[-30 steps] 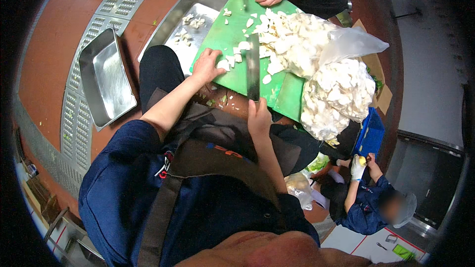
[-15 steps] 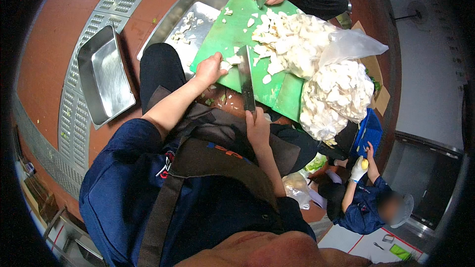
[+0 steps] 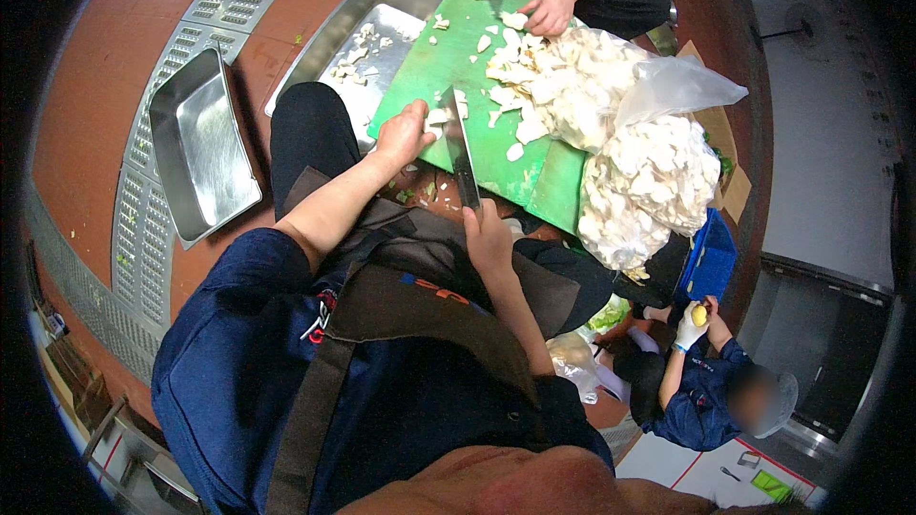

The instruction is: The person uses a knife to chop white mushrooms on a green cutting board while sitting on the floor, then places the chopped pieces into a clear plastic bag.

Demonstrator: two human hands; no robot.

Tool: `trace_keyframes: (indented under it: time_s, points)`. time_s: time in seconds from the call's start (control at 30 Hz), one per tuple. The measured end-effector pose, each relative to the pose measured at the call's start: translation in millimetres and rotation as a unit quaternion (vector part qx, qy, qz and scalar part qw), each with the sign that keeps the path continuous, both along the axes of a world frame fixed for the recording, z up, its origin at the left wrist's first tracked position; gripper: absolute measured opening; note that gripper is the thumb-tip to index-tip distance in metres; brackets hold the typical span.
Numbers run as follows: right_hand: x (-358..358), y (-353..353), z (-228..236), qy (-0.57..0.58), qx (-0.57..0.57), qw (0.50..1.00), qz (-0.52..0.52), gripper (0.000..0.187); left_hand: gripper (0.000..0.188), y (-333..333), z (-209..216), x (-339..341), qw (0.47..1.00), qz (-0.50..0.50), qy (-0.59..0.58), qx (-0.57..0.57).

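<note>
My right hand (image 3: 488,236) grips the handle of a large kitchen knife (image 3: 460,151), its broad blade pointing away from me over the near left part of a green cutting board (image 3: 401,110). Left of the blade, my left hand (image 3: 402,134) is closed, its fingertips against a white vegetable piece (image 3: 437,118) whose kind I cannot tell. The blade stands close beside that piece, with another bit on its right side. A large heap of similar white pieces (image 3: 539,76) spills onto the board from a clear plastic bag (image 3: 679,86).
A second full bag (image 3: 649,181) sits at the board's right. A steel tray (image 3: 320,43) with cut pieces lies left of the board, another steel tray (image 3: 196,148) farther left. Opposite, a co-worker's hand (image 3: 551,10) touches the heap beside their knife. Another person (image 3: 701,386) holds a yellow, round item.
My knife and right hand have shifted slightly left, toward my left hand, which stays in place. The co-worker's free hand has moved from beside their blade to the heap.
</note>
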State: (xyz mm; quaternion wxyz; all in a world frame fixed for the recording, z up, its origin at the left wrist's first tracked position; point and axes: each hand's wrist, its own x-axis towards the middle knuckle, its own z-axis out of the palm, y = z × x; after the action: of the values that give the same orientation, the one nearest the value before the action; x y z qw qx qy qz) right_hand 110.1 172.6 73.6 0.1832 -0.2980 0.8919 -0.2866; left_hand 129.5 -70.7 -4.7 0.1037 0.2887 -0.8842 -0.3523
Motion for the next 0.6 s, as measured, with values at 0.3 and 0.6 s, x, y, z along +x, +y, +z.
trace_keyframes:
  time_s: [0.3,0.6]
  points:
    - [2.8,-3.7,-4.6,0.021,0.024,0.999,0.023,0.024,0.038,-1.3,-0.5,6.8,0.997,-0.016,0.07,-0.034]
    - [-0.8,-14.3,-27.6,0.053,0.076,0.995,0.036,0.025,0.035,0.5,-2.4,-0.7,0.997,-0.018,0.054,-0.047]
